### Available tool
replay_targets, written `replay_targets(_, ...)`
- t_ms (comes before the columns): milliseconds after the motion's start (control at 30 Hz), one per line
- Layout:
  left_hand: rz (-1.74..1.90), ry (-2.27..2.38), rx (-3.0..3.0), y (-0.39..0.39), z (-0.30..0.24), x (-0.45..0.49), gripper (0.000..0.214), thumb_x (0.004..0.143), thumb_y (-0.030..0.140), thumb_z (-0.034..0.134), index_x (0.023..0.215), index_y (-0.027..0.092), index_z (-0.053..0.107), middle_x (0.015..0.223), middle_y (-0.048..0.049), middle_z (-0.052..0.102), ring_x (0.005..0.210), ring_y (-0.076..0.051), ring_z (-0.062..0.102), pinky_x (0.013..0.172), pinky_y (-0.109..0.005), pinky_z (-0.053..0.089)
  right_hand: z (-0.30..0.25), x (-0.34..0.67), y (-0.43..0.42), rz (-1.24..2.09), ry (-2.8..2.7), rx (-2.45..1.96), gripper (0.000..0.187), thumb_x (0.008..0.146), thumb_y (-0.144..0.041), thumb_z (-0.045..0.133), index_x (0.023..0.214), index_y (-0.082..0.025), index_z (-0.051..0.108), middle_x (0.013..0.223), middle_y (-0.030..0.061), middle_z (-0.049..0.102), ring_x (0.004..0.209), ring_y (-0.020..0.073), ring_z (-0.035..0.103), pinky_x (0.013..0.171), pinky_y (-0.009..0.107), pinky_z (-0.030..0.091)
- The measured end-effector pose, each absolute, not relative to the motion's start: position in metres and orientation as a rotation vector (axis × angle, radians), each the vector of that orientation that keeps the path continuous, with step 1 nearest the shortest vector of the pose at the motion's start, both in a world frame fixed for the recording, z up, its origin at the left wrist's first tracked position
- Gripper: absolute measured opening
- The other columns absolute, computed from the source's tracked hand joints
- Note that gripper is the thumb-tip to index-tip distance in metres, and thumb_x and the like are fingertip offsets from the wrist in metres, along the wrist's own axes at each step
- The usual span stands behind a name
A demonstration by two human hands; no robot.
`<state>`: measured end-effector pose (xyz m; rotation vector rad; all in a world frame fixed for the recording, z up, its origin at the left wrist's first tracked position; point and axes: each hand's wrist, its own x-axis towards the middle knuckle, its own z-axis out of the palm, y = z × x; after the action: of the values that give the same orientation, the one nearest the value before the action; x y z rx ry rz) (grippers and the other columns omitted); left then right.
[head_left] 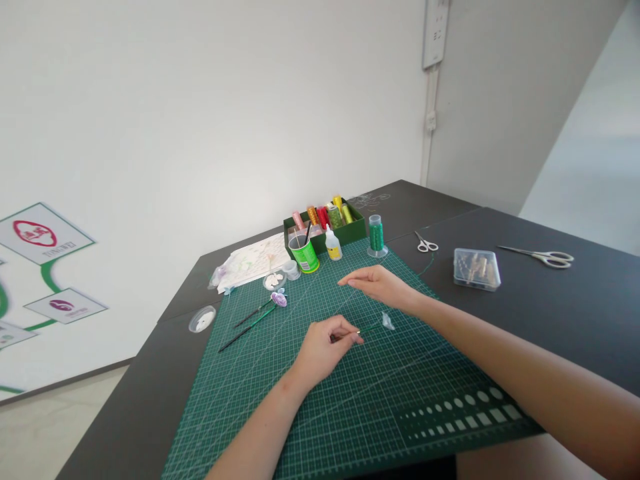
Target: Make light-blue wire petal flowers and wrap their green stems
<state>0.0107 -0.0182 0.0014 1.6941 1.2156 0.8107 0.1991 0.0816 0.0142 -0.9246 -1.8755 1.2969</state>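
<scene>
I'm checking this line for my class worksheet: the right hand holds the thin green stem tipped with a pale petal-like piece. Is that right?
Wrong side: the left hand holds the thin green stem tipped with a pale petal-like piece, as the head view shows.

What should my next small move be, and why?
Probably lower your right hand to the pale petal-like piece and steady it: your left hand pinches the green stem, the piece at the stem's tip is untouched, and your right hand hovers nearby.
</scene>
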Motion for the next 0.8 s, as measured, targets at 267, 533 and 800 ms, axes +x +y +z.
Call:
replay_targets(267,1.079,1.355,1.754,-0.015,0.004,0.005,0.015,0.093,0.031,0.061,0.088,0.018,0.067,0.09,-0.0064,0.079,0.074,-0.018,0.07,0.065,-0.026,0.047,-0.021,0.201,0.107,1.224,-2.125,-0.836,0.039,0.086,-0.043,0.06,0.103,-0.015,0.079,0.094,0.0082,0.076,0.082,0.0226,0.065,0.075,0.033,0.049)
replay_targets(533,1.403,1.577,1.63,-0.005,0.002,-0.008,0.02,0.092,0.037,0.061,0.09,0.018,0.067,0.092,-0.0084,0.078,0.085,-0.021,0.072,0.071,-0.028,0.049,-0.022,0.2,0.101,1.216,-2.293,-0.772,0.032,0.092,-0.036,0.056,0.105,-0.022,0.08,0.092,0.0045,0.075,0.081,0.0214,0.065,0.078,0.033,0.048)
replay_targets(800,1.508,1.564,1.39,0.01,-0.007,-0.021,0.03,0.084,0.038,0.066,0.101,0.015,0.074,0.092,-0.0118,0.078,0.077,-0.02,0.069,0.064,-0.028,0.047,-0.015,0.197,0.096,1.378,-2.242,-0.708,0.031,0.087,-0.043,0.063,0.099,-0.021,0.08,0.066,0.0006,0.063,0.057,0.0136,0.049,0.056,0.026,0.038)
